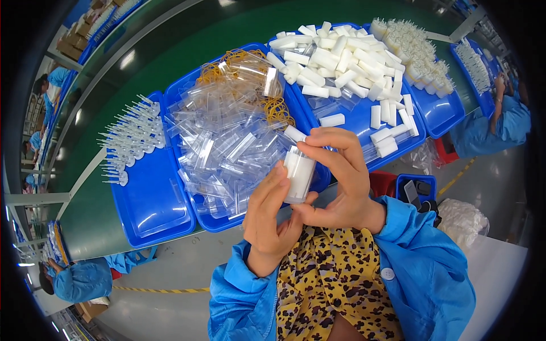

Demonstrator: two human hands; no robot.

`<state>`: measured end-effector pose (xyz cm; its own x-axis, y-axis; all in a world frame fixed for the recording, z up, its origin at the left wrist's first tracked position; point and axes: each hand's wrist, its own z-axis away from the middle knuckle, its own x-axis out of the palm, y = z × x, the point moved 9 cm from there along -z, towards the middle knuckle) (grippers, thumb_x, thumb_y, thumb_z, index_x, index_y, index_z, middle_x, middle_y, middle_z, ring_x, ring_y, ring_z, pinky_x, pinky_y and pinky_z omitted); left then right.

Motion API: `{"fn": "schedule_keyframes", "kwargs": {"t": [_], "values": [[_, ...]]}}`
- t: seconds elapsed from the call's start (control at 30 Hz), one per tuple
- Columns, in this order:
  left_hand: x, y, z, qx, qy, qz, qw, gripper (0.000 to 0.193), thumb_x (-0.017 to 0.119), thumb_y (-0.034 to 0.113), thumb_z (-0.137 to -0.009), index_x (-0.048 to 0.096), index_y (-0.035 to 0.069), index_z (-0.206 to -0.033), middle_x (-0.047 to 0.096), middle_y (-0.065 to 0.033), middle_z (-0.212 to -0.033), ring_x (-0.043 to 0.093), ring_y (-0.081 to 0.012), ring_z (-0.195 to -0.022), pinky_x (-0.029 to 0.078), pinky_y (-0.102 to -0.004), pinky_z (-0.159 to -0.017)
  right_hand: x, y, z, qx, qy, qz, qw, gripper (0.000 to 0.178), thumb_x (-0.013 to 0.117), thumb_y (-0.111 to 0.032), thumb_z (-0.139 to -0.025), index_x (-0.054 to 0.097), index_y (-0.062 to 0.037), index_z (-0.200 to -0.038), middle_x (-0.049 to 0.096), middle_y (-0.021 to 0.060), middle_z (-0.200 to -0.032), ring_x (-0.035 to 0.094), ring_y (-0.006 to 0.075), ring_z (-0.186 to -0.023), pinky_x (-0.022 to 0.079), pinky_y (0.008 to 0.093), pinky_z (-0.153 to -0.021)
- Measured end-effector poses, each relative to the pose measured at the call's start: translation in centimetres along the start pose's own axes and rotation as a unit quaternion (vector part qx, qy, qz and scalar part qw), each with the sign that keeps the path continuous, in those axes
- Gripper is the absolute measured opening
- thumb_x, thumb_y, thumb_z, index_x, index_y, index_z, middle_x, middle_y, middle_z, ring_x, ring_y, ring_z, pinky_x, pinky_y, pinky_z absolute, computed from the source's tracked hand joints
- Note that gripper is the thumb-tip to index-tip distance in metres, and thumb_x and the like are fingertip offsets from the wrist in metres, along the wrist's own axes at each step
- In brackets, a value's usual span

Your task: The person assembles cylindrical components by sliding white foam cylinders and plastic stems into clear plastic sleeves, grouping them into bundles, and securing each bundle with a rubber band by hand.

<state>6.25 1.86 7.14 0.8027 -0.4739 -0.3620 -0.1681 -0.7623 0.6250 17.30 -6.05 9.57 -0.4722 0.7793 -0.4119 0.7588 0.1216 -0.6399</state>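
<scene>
Between my two hands is a small clear plastic bottle-like container with white filling, tilted slightly. My left hand is closed on its left side, fingertips pressed against the wall. From the right, my right hand grips it too, with the index finger near its upper end and the thumb near its lower end. A small white block shows just beyond the upper end; whether it touches the container I cannot tell. Behind my hands, a blue tray holds a heap of clear plastic sleeves and yellow rubber bands.
A blue tray of white foam-like blocks stands right of the sleeves. Farther right is a tray of white nozzle-topped parts; on the left, a blue tray bears thin-stemmed white parts. Co-workers sit along the green bench.
</scene>
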Motion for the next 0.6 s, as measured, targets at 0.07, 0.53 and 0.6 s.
{"fn": "schedule_keyframes", "kwargs": {"t": [0.07, 0.53, 0.6], "values": [[0.0, -0.1, 0.0, 0.003, 0.0, 0.007, 1.0, 0.058, 0.083, 0.004, -0.07, 0.053, -0.002, -0.12, 0.058, -0.0207, -0.122, 0.061, -0.0291, -0.108, 0.06, -0.0356, -0.081, 0.1, 0.0, 0.1, -0.002, 0.006, 0.001, 1.0, 0.061, 0.077, -0.014, -0.057, 0.062, -0.001, -0.115, 0.055, 0.0134, -0.118, 0.053, 0.0309, -0.109, 0.044, 0.0374, -0.092], [-3.2, -4.6, 1.8, -0.207, 0.096, 0.209, 0.951, 0.051, 0.065, -0.001, -0.086, 0.042, -0.008, -0.13, 0.05, -0.0222, -0.128, 0.059, -0.0339, -0.112, 0.058, -0.0405, -0.087, -3.7, 9.1, -2.2, 0.175, -0.102, 0.107, 0.973, 0.013, 0.062, 0.001, -0.077, 0.068, -0.0015, -0.089, 0.062, 0.0104, -0.083, 0.06, 0.019, -0.075, 0.048, 0.0302, -0.068], [-3.4, -5.5, 2.2, -0.24, 0.138, 0.294, 0.915, 0.053, 0.064, 0.005, -0.088, 0.039, -0.007, -0.133, 0.05, -0.0222, -0.129, 0.059, -0.0341, -0.112, 0.059, -0.0403, -0.084, -3.0, 9.7, -1.8, 0.191, -0.114, 0.105, 0.969, 0.015, 0.065, -0.002, -0.074, 0.067, -0.0038, -0.089, 0.062, 0.0117, -0.083, 0.063, 0.0282, -0.079, 0.049, 0.0352, -0.068]]}}
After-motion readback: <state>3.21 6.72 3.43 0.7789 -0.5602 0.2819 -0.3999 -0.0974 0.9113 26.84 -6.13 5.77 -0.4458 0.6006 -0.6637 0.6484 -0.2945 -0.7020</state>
